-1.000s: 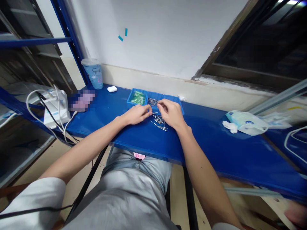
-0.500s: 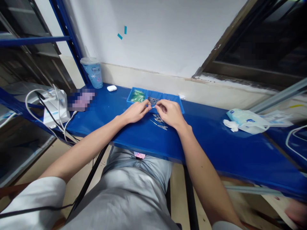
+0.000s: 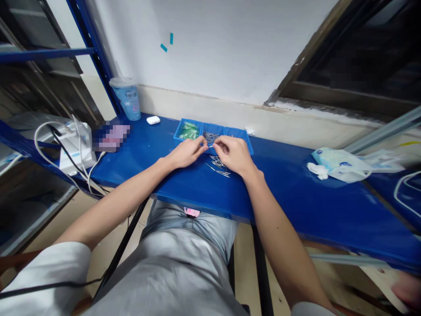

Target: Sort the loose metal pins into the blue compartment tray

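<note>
My left hand and my right hand meet just in front of a blue divided tray, both with fingers pinched. A thin pale piece spans the small gap between the fingertips; it is too small to name exactly. Green pieces fill the tray's left compartment, and thin metal pins lie in the middle one. My right hand partly covers the right compartment. On the table below the fingers lies a loose pile of similar thin metal pins.
A lidded blue cup and a white earphone case stand at the back left. Farther left are a blurred-out phone and a white power strip with cables. At right lies a tissue pack on the blue table.
Both hands keep almost the same pinch and place over the table. The view has shifted very slightly; nothing else has visibly moved.
</note>
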`<state>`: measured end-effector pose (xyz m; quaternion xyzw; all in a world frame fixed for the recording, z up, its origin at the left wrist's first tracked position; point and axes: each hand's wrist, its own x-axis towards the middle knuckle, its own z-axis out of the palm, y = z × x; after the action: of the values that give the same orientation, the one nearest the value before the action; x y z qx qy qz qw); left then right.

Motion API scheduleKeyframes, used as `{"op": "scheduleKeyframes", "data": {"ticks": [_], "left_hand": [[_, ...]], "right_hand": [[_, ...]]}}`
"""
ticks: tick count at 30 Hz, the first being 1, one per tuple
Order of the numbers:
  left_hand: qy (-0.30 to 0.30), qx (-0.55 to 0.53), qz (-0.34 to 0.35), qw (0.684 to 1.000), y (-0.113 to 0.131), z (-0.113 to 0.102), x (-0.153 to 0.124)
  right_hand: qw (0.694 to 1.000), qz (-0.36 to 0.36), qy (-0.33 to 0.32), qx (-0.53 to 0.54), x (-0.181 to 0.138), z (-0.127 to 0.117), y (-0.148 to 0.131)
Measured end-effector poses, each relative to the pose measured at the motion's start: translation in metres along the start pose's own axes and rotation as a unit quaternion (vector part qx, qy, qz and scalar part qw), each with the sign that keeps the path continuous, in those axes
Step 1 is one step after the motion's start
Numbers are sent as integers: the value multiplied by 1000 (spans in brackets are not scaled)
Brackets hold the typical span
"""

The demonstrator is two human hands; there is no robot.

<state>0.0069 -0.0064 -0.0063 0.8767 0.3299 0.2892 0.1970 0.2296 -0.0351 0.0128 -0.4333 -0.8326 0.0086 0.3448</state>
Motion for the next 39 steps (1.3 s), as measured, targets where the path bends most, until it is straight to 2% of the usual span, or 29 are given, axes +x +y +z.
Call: {"op": "scheduleKeyframes", "data": {"ticks": [16,24,39], "left_hand": [[-12,3,-13,1000,0,0,0],[9,3,-32,999,1,-1,-1],[8,-8,-30,999,2,0,0]], "right_hand": [[1000,11,-13,-7,0,2,2],[1000,11,-17,-1,0,2,3],[1000,14,-17,4,0,1,0]]}}
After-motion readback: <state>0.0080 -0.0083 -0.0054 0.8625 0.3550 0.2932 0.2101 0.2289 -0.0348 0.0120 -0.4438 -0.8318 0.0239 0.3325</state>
